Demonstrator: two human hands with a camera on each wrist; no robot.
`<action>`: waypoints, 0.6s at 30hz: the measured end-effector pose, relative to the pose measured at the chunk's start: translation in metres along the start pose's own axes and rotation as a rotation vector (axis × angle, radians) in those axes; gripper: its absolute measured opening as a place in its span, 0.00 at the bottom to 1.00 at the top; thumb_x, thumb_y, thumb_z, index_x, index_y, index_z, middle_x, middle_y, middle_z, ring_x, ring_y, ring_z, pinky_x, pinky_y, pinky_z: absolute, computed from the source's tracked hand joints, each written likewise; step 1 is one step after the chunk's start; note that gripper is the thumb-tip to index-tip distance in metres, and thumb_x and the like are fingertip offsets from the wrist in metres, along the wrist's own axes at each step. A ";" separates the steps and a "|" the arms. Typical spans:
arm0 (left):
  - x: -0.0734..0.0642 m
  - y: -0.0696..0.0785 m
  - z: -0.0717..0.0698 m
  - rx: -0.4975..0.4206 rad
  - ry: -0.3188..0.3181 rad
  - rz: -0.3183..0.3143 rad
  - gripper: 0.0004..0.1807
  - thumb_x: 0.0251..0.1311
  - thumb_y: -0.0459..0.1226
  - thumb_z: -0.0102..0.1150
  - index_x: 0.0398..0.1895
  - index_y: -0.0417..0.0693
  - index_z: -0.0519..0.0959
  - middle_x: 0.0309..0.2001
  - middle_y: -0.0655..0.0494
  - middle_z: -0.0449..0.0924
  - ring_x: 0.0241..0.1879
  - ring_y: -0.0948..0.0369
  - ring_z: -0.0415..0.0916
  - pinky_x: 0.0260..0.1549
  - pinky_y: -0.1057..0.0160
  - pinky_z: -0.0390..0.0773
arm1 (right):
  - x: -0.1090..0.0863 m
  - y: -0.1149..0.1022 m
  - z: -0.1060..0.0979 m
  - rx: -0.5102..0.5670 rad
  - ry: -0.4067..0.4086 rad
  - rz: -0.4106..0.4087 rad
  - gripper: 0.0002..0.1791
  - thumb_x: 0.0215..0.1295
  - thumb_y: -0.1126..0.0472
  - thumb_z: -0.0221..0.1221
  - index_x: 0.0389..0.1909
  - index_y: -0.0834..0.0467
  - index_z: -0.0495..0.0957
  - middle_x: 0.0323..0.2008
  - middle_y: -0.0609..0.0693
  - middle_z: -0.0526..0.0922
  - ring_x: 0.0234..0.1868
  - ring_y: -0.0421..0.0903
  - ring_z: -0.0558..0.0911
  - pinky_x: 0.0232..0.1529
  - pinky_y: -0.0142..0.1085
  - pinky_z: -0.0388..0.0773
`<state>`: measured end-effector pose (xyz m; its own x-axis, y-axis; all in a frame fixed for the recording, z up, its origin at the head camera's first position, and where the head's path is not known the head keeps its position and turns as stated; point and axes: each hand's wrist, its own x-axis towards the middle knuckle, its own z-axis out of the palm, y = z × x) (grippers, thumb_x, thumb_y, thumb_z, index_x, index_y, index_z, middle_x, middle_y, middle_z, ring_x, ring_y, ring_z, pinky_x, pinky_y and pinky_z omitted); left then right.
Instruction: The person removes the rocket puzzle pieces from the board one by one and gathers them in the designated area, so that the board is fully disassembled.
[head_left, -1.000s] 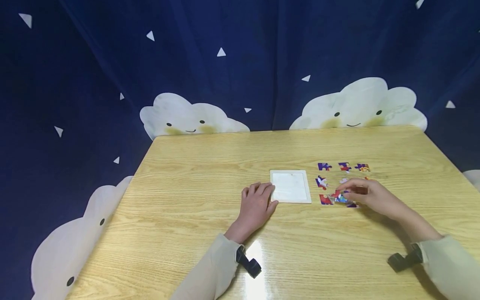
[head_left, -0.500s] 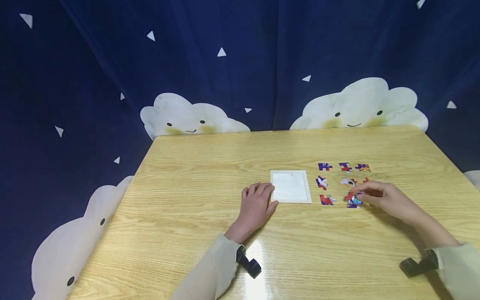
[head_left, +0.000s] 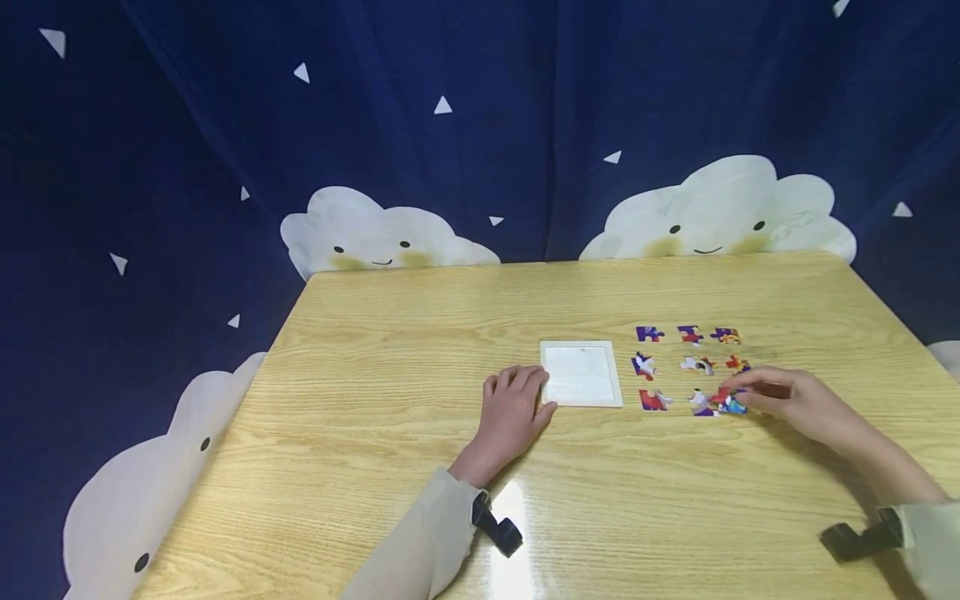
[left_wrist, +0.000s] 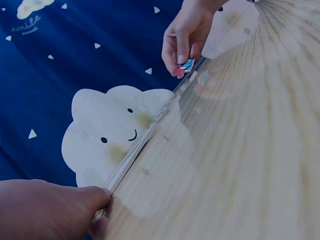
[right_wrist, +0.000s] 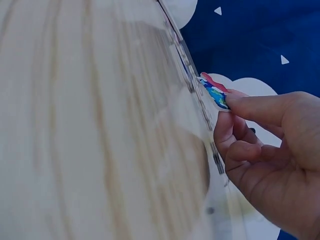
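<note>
In the head view my right hand (head_left: pixel 806 407) pinches a jigsaw puzzle piece (head_left: pixel 733 402) between thumb and fingers, low over the table. Red, blue and white show on this jigsaw puzzle piece (right_wrist: pixel 215 91) in the right wrist view, where it is tilted. Several more puzzle pieces lie in loose rows to the left of and beyond that hand, among them a red and white one (head_left: pixel 654 400) and a purple one (head_left: pixel 703 403). My left hand (head_left: pixel 513 414) rests at the left edge of a square white puzzle frame (head_left: pixel 581 375), its fingertips touching the rim and its thumb near the lower corner.
The light wooden table (head_left: pixel 360 442) reaches back to a dark blue curtain (head_left: pixel 390 100) printed with clouds and triangles. A black wrist strap (head_left: pixel 497 523) sits over the left sleeve cuff, and another strap (head_left: pixel 862 535) is at the right cuff.
My right hand has moved to the right with the pinched puzzle piece, uncovering pieces in the middle and bottom rows. My left hand and the white frame have stayed put.
</note>
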<state>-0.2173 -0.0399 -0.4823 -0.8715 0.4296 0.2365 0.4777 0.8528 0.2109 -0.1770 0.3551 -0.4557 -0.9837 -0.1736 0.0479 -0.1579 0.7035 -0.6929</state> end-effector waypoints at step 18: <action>-0.001 0.000 0.000 0.004 0.042 0.020 0.24 0.67 0.53 0.54 0.62 0.54 0.74 0.64 0.61 0.74 0.62 0.56 0.68 0.58 0.51 0.64 | -0.005 0.019 -0.012 -0.019 0.012 0.018 0.12 0.69 0.60 0.59 0.49 0.58 0.83 0.39 0.22 0.81 0.43 0.12 0.71 0.39 0.14 0.69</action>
<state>-0.2166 -0.0401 -0.4821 -0.8562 0.4341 0.2801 0.4946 0.8453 0.2021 -0.1760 0.3780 -0.4608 -0.9873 -0.1523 0.0445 -0.1416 0.7192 -0.6802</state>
